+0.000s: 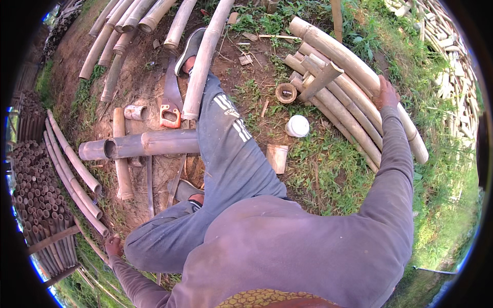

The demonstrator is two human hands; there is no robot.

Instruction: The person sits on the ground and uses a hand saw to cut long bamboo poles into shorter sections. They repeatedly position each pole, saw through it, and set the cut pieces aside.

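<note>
At the right, my right hand [387, 93] grips a thick bamboo pole [336, 49] that lies along the outer side of a stack of bamboo poles [336, 110]. My left hand [114, 246] is low at the left beside my bent knee, near the end of a long bamboo pole [74, 187]; its loosely bent fingers hold nothing I can see. A handsaw with an orange handle [170, 116] lies on the ground before me. Behind my leg, a dark bamboo length [167, 142] rests across a shorter pale piece [122, 154]. Another pole [208, 59] passes over my outstretched leg.
A white tub [297, 126], an upright bamboo ring [286, 93] and a short bamboo piece [277, 158] sit between my leg and the stack. More poles [120, 31] lie at the far left. Cut bamboo is piled at the left edge [38, 179] and far right [454, 66].
</note>
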